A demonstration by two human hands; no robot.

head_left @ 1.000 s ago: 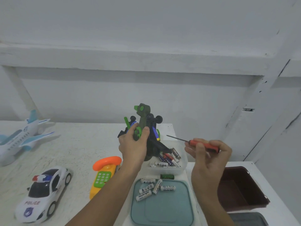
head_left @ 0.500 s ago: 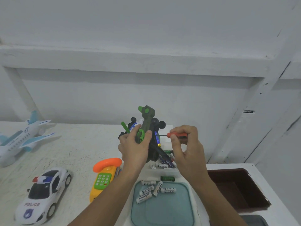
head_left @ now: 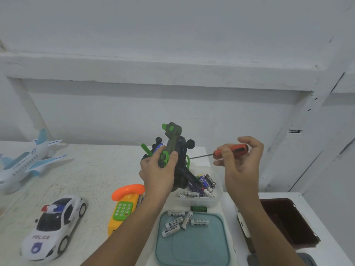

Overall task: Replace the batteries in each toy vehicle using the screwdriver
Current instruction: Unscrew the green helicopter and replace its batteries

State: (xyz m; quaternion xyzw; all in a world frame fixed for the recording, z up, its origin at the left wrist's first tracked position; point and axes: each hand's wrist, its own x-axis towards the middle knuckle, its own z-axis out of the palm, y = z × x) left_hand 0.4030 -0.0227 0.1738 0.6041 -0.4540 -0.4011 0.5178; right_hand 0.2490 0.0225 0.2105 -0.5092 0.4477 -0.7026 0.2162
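Now the right hand (head_left: 240, 166), pinching the screwdriver (head_left: 228, 150), has pulled away from the toy vehicle (head_left: 172, 148) that the left hand (head_left: 157, 173) grips.

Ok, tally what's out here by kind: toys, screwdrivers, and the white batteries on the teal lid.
Toys: 4 (airplane, police car, toy phone, green vehicle in the left hand)
Screwdrivers: 1 (screwdriver in the right hand)
Batteries: 5 white batteries on the teal lid
Total: 10
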